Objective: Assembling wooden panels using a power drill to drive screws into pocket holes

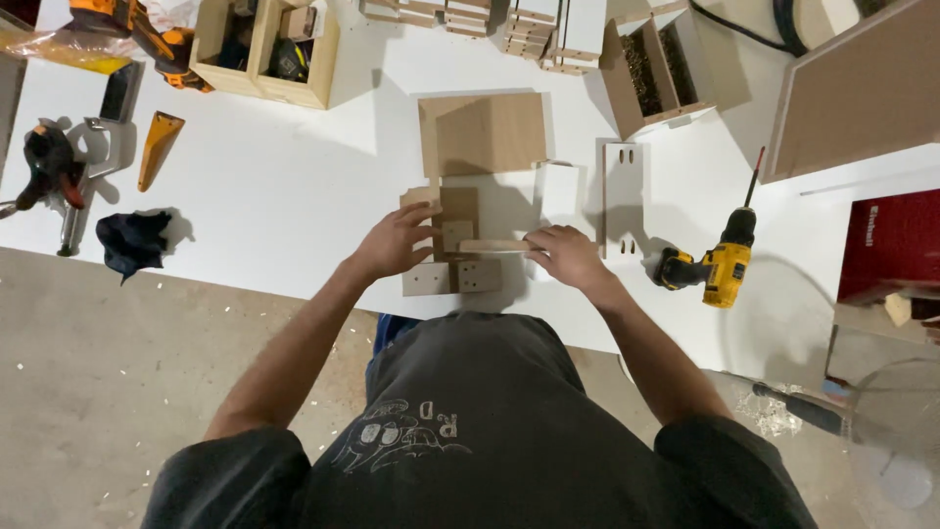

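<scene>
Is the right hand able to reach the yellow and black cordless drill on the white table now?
Probably yes: the yellow and black cordless drill lies just beside the right hand, with bare white table between.

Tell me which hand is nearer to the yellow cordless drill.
Right. The right hand rests on the wooden pieces just left of the yellow cordless drill; the left hand is farther away, beyond the right hand.

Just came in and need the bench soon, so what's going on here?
A person stands at a white table, both hands on a small stack of wooden pieces. The left hand presses the stack's left side; the right hand holds a thin strip lying across it. A yellow drill lies to the right, untouched. A larger board lies just beyond the stack.
</scene>
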